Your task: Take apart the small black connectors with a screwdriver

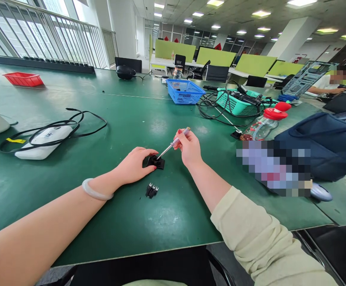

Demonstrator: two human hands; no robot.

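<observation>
My left hand rests on the green table with fingers pinched around a small black plastic part. My right hand is closed on a slim screwdriver with a clear handle; its metal tip points down-left into the black part. A second small black pronged part lies loose on the table just below my left hand. A pale bangle circles my left wrist.
A white device with a black cable lies at left. Behind stand a blue basket, a teal basket of cables and a red tray. A red-capped bottle and dark blue bag sit right. Another person sits far right.
</observation>
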